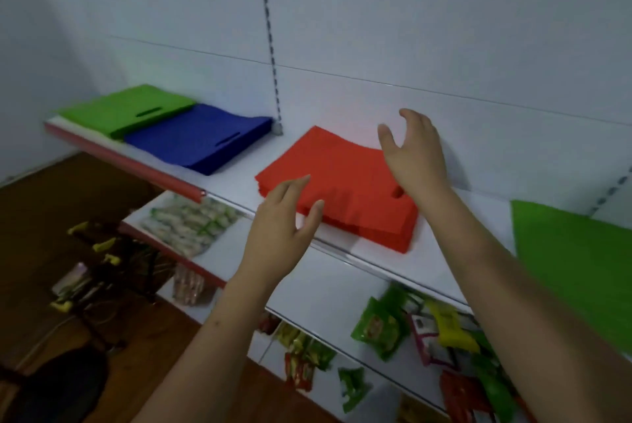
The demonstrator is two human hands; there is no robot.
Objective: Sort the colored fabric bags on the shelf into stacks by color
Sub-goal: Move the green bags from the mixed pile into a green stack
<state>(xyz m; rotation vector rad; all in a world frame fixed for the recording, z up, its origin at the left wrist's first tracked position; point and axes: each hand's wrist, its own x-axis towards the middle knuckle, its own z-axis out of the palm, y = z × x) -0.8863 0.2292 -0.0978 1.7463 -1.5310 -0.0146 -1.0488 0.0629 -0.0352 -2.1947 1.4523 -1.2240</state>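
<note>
- Neither grip has hold of anything as far as I can see: my left hand (280, 217) hangs with fingers spread and loosely bent over the near-left corner of the red stack (337, 190), thumb tip close to its front edge; whether it touches the fabric I cannot tell.
- My right hand (415, 152) is held wide open, fingers curved and apart, over the far-right part of the red stack, close to the back wall (376, 12).
- That red stack lies flat on the white shelf (342, 251), turned at an angle, with a handle slot showing just beside my right wrist.
- Left of it, past a bare strip of shelf, lies a blue stack (198, 139); a green stack (126, 110) sits beyond that, and the two overlap slightly at their shared edge.
- At the far right a green bag (574, 258) lies on the shelf, well apart from the red stack, with bare shelf between them.
- A slotted upright rail (270, 33) runs down the wall and meets the shelf between blue and red.
- Lower shelves hold snack packets (383, 327).
</note>
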